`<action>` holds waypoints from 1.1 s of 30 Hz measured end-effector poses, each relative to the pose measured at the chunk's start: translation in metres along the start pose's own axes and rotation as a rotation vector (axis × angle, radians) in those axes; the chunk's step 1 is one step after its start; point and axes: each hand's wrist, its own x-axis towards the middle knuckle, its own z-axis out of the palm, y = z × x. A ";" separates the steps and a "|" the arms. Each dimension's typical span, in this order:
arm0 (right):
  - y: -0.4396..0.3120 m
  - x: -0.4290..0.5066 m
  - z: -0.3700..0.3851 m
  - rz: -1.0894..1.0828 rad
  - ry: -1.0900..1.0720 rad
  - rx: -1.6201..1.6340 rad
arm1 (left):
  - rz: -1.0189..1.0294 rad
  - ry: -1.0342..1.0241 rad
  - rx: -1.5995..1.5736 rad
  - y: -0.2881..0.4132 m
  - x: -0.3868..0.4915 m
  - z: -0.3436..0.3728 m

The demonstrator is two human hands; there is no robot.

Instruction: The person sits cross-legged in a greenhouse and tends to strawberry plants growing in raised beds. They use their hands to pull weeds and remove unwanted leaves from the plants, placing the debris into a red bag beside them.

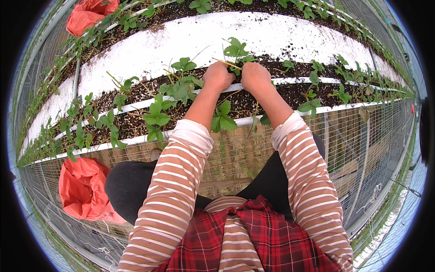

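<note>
Both hands are at a strawberry plant (236, 49) in the far row of a planting trough. My right hand (256, 76) is closed around one end of a thin yellowish stalk (227, 63), which sticks out to the left above my other hand. My left hand (218, 76) is curled low against the base of the plant, its fingertips hidden by the hand itself, so what it grips cannot be told. Dark potting soil (278, 68) with white grains surrounds the plant. Nearer me, another strawberry plant (224, 117) grows below my wrists.
A white panel (190, 40) rises behind the trough, with a further planted row (163, 15) beyond. White rails (289, 81) edge the soil. An open red sack (83, 190) stands by my left knee; another red sack (90, 15) is at upper left. Wire mesh (343, 142) lies below.
</note>
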 end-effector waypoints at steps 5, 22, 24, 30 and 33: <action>0.006 0.000 -0.005 -0.102 -0.027 -0.023 | 0.107 0.004 -0.047 -0.015 0.005 0.005; 0.059 0.024 -0.019 0.090 0.025 0.073 | 0.208 0.088 0.015 -0.016 -0.002 0.008; 0.058 0.021 -0.034 0.035 0.107 0.169 | 0.198 0.064 -0.031 -0.015 -0.003 0.005; 0.043 0.006 -0.048 -0.008 0.073 0.819 | 0.159 0.113 -0.133 -0.014 -0.011 0.000; 0.038 0.014 -0.022 -0.012 0.120 0.857 | 0.134 0.144 -0.163 -0.005 -0.014 -0.002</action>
